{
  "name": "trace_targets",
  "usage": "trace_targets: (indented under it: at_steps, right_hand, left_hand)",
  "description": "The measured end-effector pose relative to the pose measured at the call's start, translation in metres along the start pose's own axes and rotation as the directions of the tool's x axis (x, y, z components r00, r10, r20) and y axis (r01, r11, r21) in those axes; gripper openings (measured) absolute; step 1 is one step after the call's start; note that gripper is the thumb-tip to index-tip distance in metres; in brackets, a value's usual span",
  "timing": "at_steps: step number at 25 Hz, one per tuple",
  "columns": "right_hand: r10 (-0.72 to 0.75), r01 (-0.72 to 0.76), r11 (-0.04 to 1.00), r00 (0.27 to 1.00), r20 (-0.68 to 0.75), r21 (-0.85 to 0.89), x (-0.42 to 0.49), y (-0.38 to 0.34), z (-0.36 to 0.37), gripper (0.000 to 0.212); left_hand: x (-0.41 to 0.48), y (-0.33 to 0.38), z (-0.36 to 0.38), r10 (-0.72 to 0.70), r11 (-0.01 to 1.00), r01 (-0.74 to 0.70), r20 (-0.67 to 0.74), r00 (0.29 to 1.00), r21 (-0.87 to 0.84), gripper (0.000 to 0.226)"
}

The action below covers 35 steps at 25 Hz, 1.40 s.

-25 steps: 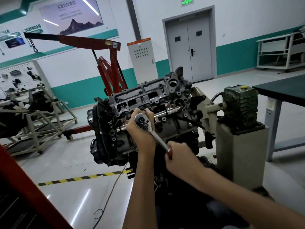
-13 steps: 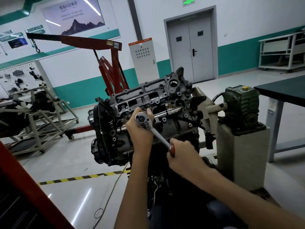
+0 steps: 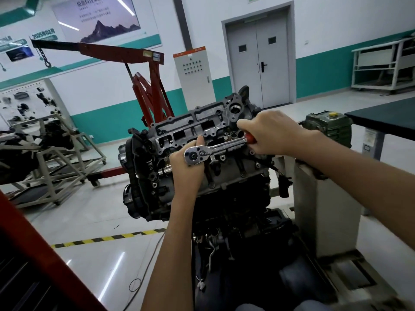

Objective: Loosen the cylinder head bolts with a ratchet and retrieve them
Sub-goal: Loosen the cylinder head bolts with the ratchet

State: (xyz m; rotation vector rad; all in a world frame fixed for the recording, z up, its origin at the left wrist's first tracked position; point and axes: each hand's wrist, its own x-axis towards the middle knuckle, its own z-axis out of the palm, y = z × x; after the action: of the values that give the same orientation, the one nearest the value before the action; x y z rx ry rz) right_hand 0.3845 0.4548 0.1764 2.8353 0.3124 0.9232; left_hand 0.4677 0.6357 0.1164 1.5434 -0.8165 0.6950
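A grey cylinder head (image 3: pixel 202 129) sits tilted toward me on the dark engine, which is bolted to a stand. A chrome ratchet (image 3: pixel 215 150) with a red grip lies across the head, its handle pointing right and slightly up. My left hand (image 3: pixel 187 169) wraps behind the ratchet's round head and holds it against the cylinder head; the bolt and socket under it are hidden. My right hand (image 3: pixel 272 133) grips the red end of the handle. Several bolt holes and bosses show along the head's face.
A grey stand pedestal (image 3: pixel 325 209) with a green gearbox (image 3: pixel 327 129) stands right of the engine. A dark table (image 3: pixel 386 118) is at far right. A red engine crane (image 3: pixel 148 90) is behind. Another engine on a frame (image 3: pixel 45 153) sits at left. Yellow-black floor tape (image 3: pixel 107 237) and a cable cross below.
My right hand has swung the ratchet handle counter-clockwise, from pointing down-right to pointing right and slightly up. My left hand stays on the ratchet head.
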Motion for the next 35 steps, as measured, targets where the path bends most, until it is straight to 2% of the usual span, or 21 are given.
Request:
trace_targets:
  at_steps: [2,4,6,8,9,10,12,14,15,17,18,21,23,25,27,28,29,30,31,33,35]
  right_hand:
    - [0.086,-0.086,0.992,0.996,-0.001,0.089,-0.021,-0.016,0.018,0.013]
    - [0.271,-0.254,0.935,0.962,-0.034,0.247,-0.051,-0.052,0.051,0.012]
    - [0.477,-0.43,0.752,0.878,0.038,0.5,-0.069,-0.102,0.074,0.02]
    - [0.56,-0.47,0.525,0.819,0.129,0.71,-0.07,-0.144,0.086,0.028]
    - [0.553,-0.461,0.493,0.821,0.143,0.738,-0.069,-0.154,0.09,0.029]
    - [0.514,-0.449,0.537,0.845,0.146,0.714,-0.068,-0.153,0.088,0.026]
    - [0.4,-0.403,0.747,0.908,0.125,0.528,-0.066,-0.123,0.076,0.017]
    - [0.215,-0.235,0.939,0.971,0.103,0.252,-0.052,-0.073,0.053,0.011]
    - [0.104,-0.117,0.982,0.99,0.092,0.149,-0.038,-0.047,0.037,0.009]
    - [-0.066,0.067,0.998,0.996,0.062,-0.013,-0.006,-0.011,0.006,0.009]
    - [-0.104,0.107,0.992,0.993,0.051,-0.073,0.007,-0.002,-0.004,0.008]
    - [-0.026,0.036,0.994,0.995,0.098,-0.102,0.008,-0.009,-0.005,0.008]
    - [0.127,-0.128,0.992,0.989,0.077,-0.002,-0.021,-0.039,0.02,0.016]
    - [0.341,-0.357,0.913,0.934,0.109,0.197,-0.05,-0.087,0.049,0.02]
    - [0.477,-0.53,0.705,0.846,0.237,0.472,-0.063,-0.138,0.066,0.02]
    - [0.494,-0.557,0.601,0.823,0.282,0.573,-0.066,-0.157,0.072,0.021]
    - [0.488,-0.547,0.552,0.824,0.288,0.63,-0.067,-0.166,0.076,0.022]
    - [0.466,-0.524,0.577,0.841,0.274,0.626,-0.067,-0.162,0.073,0.023]
    - [0.432,-0.488,0.663,0.869,0.242,0.568,-0.066,-0.147,0.067,0.021]
    - [0.316,-0.352,0.886,0.935,0.161,0.302,-0.057,-0.096,0.053,0.017]
    - [0.13,-0.136,0.99,0.984,0.121,0.038,-0.029,-0.04,0.023,0.013]
  left_hand:
    - [-0.003,-0.004,-0.001,-0.024,0.999,0.024,-0.005,1.0,-0.044,0.051]
    - [-0.005,-0.005,0.003,-0.025,0.998,0.024,-0.011,1.0,-0.061,0.051]
    - [-0.004,-0.002,0.012,-0.033,0.997,0.031,-0.029,0.999,-0.069,0.05]
    - [-0.003,-0.001,0.019,-0.07,0.992,0.063,-0.063,0.996,-0.107,0.047]
    - [-0.002,-0.002,0.019,-0.099,0.986,0.088,-0.072,0.993,-0.139,0.046]
    - [-0.003,-0.005,0.016,-0.12,0.98,0.107,-0.066,0.991,-0.165,0.045]
    - [-0.003,-0.012,0.004,-0.123,0.98,0.117,-0.032,0.992,-0.16,0.048]
    - [-0.004,-0.014,-0.006,-0.109,0.985,0.111,0.023,0.994,-0.134,0.049]
    - [-0.003,-0.014,-0.009,-0.094,0.987,0.1,0.05,0.994,-0.123,0.049]
    - [0.0,-0.012,-0.011,-0.042,0.995,0.05,0.089,0.995,-0.088,0.048]
    - [0.001,-0.011,-0.011,-0.024,0.997,0.032,0.101,0.995,-0.076,0.044]
    - [-0.002,-0.01,-0.013,-0.033,0.992,0.042,0.076,0.997,-0.118,0.04]
    - [-0.008,-0.007,-0.011,-0.061,0.987,0.053,-0.045,0.997,-0.151,0.043]
    - [-0.013,-0.002,-0.003,-0.096,0.978,0.061,-0.171,0.981,-0.197,0.041]
    - [-0.014,0.002,0.006,-0.22,0.945,0.17,-0.158,0.963,-0.281,0.037]
    - [-0.014,0.002,0.007,-0.269,0.925,0.224,-0.115,0.956,-0.307,0.036]
    - [-0.013,0.001,0.006,-0.254,0.929,0.215,-0.096,0.962,-0.301,0.037]
    - [-0.012,-0.001,0.003,-0.183,0.954,0.152,-0.097,0.978,-0.26,0.04]
    - [-0.01,-0.004,-0.001,-0.111,0.973,0.092,-0.082,0.99,-0.213,0.042]
    - [-0.007,-0.007,-0.009,-0.043,0.99,0.041,-0.015,0.999,-0.132,0.044]
    - [-0.005,-0.007,-0.013,0.014,0.996,-0.01,0.047,0.999,-0.086,0.044]
